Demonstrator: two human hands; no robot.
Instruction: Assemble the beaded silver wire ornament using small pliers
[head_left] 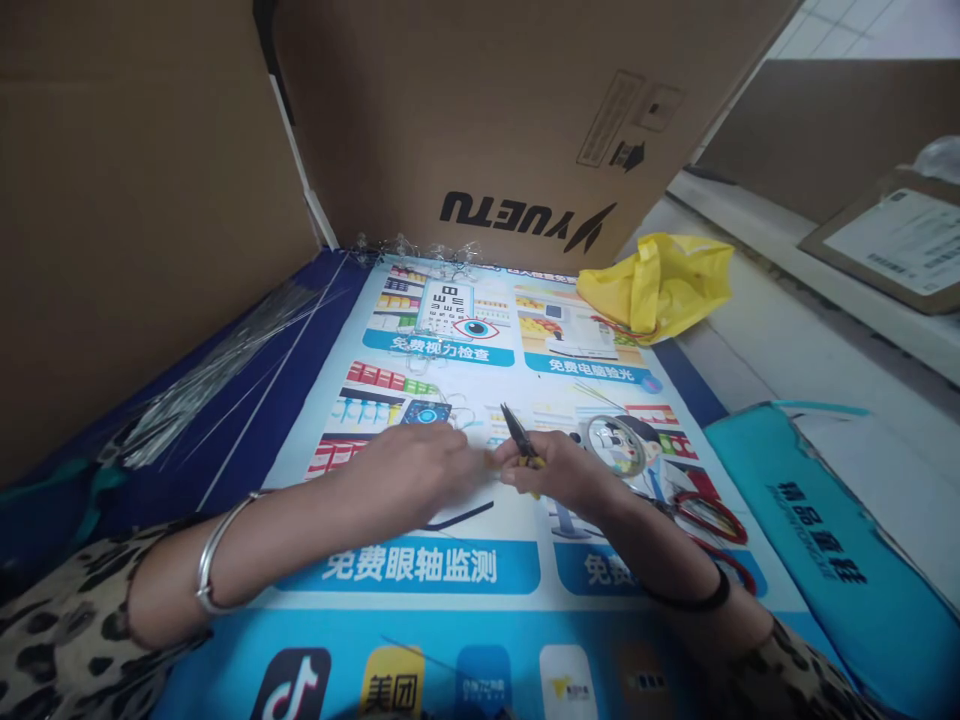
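My right hand (559, 468) is closed around small pliers (516, 428) with dark pointed jaws and some yellow on the handles. The jaws point up and away from me. My left hand (424, 465) is beside it, fingers drawn together and slightly smeared by motion. What sits between those fingers is too small to make out. Thin bent wire pieces (427, 362) lie on the printed blue-and-white sheet (480, 630) just beyond the left hand. Right of the pliers rests a round clear roll or dish (619, 447), with red-handled scissors (712, 518) partly behind my right forearm.
Tall cardboard panels (450, 110) stand at the back and left. A bundle of thin straight wires (217, 365) lies left, near a teal-handled tool (97, 485). More bent wire (405, 250) lies along the back. A yellow bag (667, 285) and a teal box (825, 540) are right.
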